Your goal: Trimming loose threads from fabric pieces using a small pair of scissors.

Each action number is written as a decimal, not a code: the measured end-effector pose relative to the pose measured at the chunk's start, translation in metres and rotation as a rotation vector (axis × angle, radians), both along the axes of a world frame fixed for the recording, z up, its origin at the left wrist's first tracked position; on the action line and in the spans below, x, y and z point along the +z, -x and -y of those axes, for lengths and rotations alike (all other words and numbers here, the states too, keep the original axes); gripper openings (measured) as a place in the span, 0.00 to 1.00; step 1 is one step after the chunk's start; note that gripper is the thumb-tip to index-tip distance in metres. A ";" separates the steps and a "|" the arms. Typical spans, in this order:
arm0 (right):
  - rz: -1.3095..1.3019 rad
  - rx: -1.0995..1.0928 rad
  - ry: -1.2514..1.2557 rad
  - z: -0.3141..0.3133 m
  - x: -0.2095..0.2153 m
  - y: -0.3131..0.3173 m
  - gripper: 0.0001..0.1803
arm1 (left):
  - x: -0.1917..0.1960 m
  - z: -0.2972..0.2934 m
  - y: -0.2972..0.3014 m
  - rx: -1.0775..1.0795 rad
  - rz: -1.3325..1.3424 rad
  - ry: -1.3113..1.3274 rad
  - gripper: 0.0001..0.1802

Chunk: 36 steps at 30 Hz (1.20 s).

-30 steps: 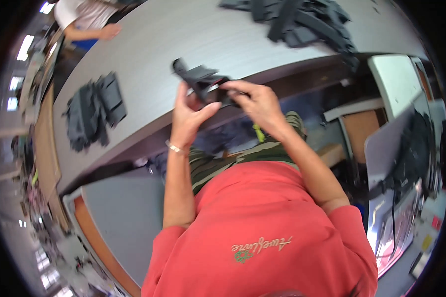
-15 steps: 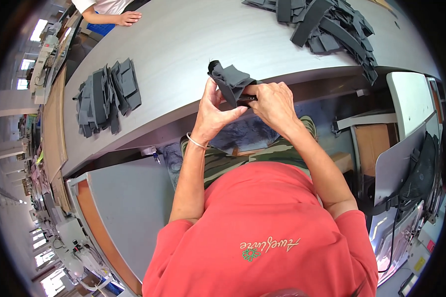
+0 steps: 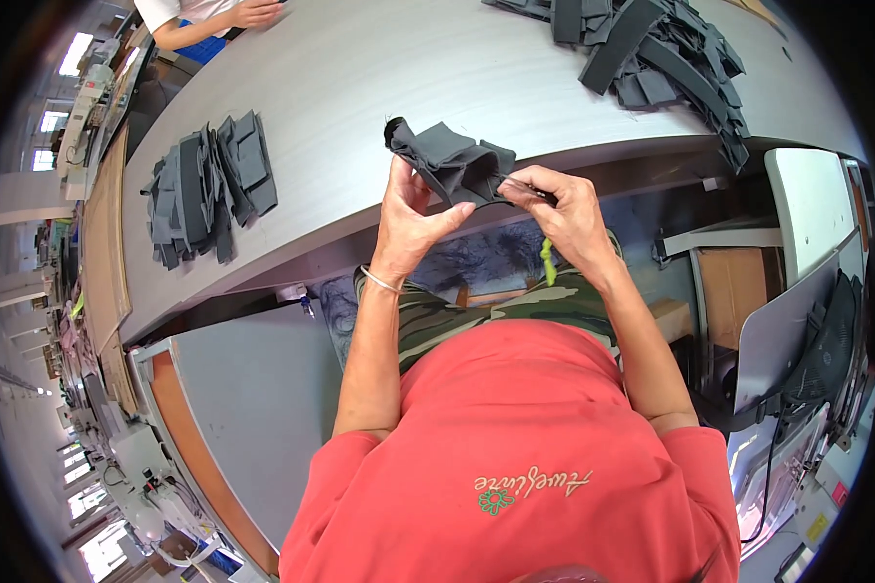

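My left hand (image 3: 410, 219) grips a bundle of folded dark grey fabric pieces (image 3: 447, 160) above the table's front edge, thumb below and fingers behind it. At the bundle's right end, my right hand (image 3: 559, 209) is closed, its thumb and fingertips pinched at the fabric's edge. It also holds a small black tool (image 3: 546, 197), which looks like thread snips but is mostly hidden by the fingers. A yellow-green tie (image 3: 547, 260) hangs below this hand. Loose threads stick out at the fabric's upper edge.
On the pale table (image 3: 340, 97) lie a stack of grey fabric pieces (image 3: 204, 189) at left and a larger heap (image 3: 642, 58) at far right. Another person's hand (image 3: 255, 13) is at the far left edge. A grey panel (image 3: 243, 389) and a white board (image 3: 802, 204) flank me.
The bundle has shifted slightly left and spread wider. My right hand has drawn back and turned, and the yellow-green tie now shows. The other person's hand has lifted away from the table.
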State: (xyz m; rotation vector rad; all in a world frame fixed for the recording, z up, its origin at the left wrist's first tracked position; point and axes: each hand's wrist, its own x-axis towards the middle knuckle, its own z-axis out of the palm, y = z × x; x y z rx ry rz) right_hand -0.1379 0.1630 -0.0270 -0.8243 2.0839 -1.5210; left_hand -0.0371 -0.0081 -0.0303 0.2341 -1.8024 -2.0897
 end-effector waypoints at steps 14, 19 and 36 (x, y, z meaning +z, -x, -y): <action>0.107 0.012 0.096 0.009 0.013 0.011 0.08 | 0.012 0.009 0.008 -0.025 0.001 -0.077 0.46; -0.398 0.014 -0.126 0.018 0.021 -0.009 0.08 | 0.011 -0.009 0.003 -0.030 0.059 0.019 0.40; -0.503 -0.095 -0.441 0.027 -0.002 -0.016 0.09 | -0.002 -0.019 0.004 -0.033 0.087 0.039 0.28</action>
